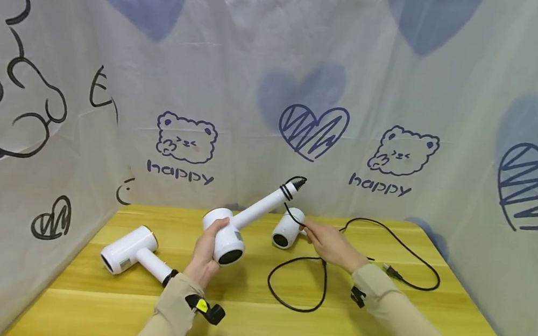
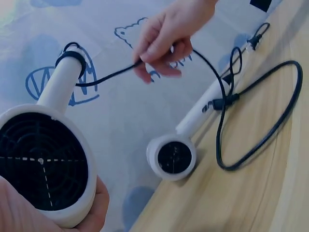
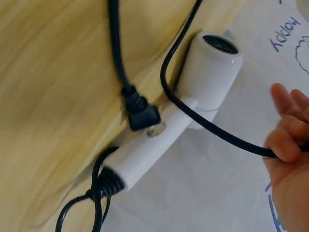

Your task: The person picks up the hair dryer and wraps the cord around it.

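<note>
My left hand (image 1: 204, 254) grips a white hair dryer (image 1: 229, 234) by its barrel, above the table. Its handle slants up to the right, with a few turns of black cord (image 1: 287, 192) wound about the handle's end. From there the cord runs to my right hand (image 1: 332, 244), which pinches it between thumb and fingers; the right wrist view shows the cord (image 3: 231, 140) entering the curled fingers. Beyond the right hand, the cord loops over the table and ends in a plug (image 1: 392, 272). The left wrist view shows the held dryer's round black grille (image 2: 41, 162).
Behind my right hand, a second white hair dryer (image 1: 287, 229) rests at the table's back edge. A third hair dryer (image 1: 130, 249) lies at the left, its handle end partly behind my left sleeve. Printed cloth (image 1: 244, 176) hangs around the wooden table (image 1: 253, 334).
</note>
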Motion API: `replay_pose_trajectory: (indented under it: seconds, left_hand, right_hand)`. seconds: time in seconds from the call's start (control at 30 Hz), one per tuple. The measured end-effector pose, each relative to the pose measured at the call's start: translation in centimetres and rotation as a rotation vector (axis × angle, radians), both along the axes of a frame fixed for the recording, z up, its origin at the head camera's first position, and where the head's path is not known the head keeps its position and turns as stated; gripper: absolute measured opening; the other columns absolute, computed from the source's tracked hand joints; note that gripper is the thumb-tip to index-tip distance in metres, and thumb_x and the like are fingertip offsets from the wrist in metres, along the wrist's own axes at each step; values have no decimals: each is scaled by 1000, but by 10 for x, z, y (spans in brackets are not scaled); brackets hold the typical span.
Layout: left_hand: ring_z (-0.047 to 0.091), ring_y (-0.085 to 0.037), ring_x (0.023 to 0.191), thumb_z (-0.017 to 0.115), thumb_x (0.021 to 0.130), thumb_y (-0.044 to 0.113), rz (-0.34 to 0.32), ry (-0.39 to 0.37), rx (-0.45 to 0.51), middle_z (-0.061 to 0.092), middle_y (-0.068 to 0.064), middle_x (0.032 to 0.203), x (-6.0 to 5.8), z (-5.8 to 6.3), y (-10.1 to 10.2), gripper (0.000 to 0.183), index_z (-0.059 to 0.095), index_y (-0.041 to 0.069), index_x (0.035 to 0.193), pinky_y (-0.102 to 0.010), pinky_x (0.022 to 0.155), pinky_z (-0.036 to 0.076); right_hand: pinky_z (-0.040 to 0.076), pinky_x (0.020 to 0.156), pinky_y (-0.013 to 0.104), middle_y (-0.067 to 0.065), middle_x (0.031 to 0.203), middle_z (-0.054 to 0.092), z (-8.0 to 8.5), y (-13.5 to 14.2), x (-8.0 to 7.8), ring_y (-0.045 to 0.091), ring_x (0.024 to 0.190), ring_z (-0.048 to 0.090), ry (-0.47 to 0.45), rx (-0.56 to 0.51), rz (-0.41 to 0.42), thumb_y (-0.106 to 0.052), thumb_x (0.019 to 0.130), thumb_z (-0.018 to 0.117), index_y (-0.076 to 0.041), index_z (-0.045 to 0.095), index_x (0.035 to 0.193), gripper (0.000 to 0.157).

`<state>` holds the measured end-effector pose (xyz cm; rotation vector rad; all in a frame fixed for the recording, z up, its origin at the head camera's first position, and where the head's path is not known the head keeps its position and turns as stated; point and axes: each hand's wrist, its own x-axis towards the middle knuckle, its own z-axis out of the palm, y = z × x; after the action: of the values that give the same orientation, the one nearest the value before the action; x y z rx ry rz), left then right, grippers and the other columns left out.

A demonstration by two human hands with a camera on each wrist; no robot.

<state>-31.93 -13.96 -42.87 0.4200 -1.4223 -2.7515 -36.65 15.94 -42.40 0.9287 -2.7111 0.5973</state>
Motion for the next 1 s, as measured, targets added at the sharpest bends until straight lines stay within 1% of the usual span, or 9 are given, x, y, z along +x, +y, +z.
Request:
replay_pose_trajectory:
  seconds: [0.13, 0.2, 0.3, 0.4, 0.53, 0.7, 0.8, 0.87, 1.0]
  left_hand:
    - [65, -14, 82, 75, 84, 33, 105, -27, -145, 63, -2, 101, -1, -1, 0, 69, 39, 4, 135, -28, 73, 56]
    - [64, -15, 85, 76, 83, 34, 150, -23, -236, 60, -6, 108, -1, -1, 0, 73, 38, 4, 137, -28, 73, 55]
    - [61, -18, 92, 77, 82, 34, 209, -3, -323, 56, -10, 119, -1, 1, -1, 77, 36, 7, 141, -30, 74, 55]
    - [59, -21, 97, 77, 82, 33, 254, 7, -376, 53, -11, 124, -1, 2, -4, 78, 35, 9, 143, -31, 75, 55]
    - [57, -25, 101, 78, 81, 34, 272, 31, -434, 50, -13, 127, 0, 3, -2, 80, 33, 8, 143, -32, 78, 55]
    - [58, -27, 103, 80, 79, 31, 289, 48, -490, 50, -15, 125, 2, 3, 4, 81, 34, 6, 140, -35, 79, 56]
    - [58, -29, 104, 81, 78, 29, 303, 75, -539, 51, -16, 124, 3, 3, 9, 81, 34, 6, 140, -39, 81, 57]
    - [58, -30, 103, 82, 77, 30, 315, 98, -609, 53, -15, 122, 4, 2, 11, 82, 35, 7, 140, -41, 83, 56]
    - [59, -30, 96, 85, 73, 31, 343, 189, -804, 59, -14, 113, 7, 1, 14, 84, 37, 11, 139, -42, 79, 54]
  right_hand:
    - [55, 74, 38, 2, 88, 71, 9, -1, 4, 16, 79, 65, 91, -38, 19, -17, 103, 47, -13, 64, 107, 18]
    - [55, 70, 36, 2, 90, 71, 13, -1, 7, 15, 77, 65, 143, -75, 23, -18, 102, 51, -13, 66, 103, 16]
    - [49, 61, 29, 0, 83, 69, 17, 1, 9, 10, 67, 57, 209, -114, 29, -17, 100, 55, -14, 66, 97, 12]
    - [41, 56, 24, -3, 74, 62, 20, 2, 11, 7, 60, 48, 251, -107, 31, -18, 99, 56, -15, 65, 94, 11]
    - [38, 53, 23, -6, 68, 55, 24, 0, 14, 7, 57, 45, 288, -86, 30, -19, 99, 56, -16, 63, 91, 11]
    - [34, 50, 22, -8, 63, 46, 27, -4, 17, 7, 55, 41, 290, -64, 46, -20, 100, 56, -18, 57, 87, 13]
    - [33, 50, 21, -8, 63, 46, 28, -4, 18, 7, 54, 41, 291, -68, 59, -18, 100, 56, -17, 56, 86, 14]
    - [33, 50, 21, -8, 63, 46, 28, -4, 18, 7, 54, 40, 290, -77, 64, -18, 100, 56, -17, 56, 87, 13]
    - [32, 50, 20, -7, 63, 47, 29, -1, 15, 5, 53, 39, 278, -97, 65, -17, 100, 56, -17, 57, 88, 12]
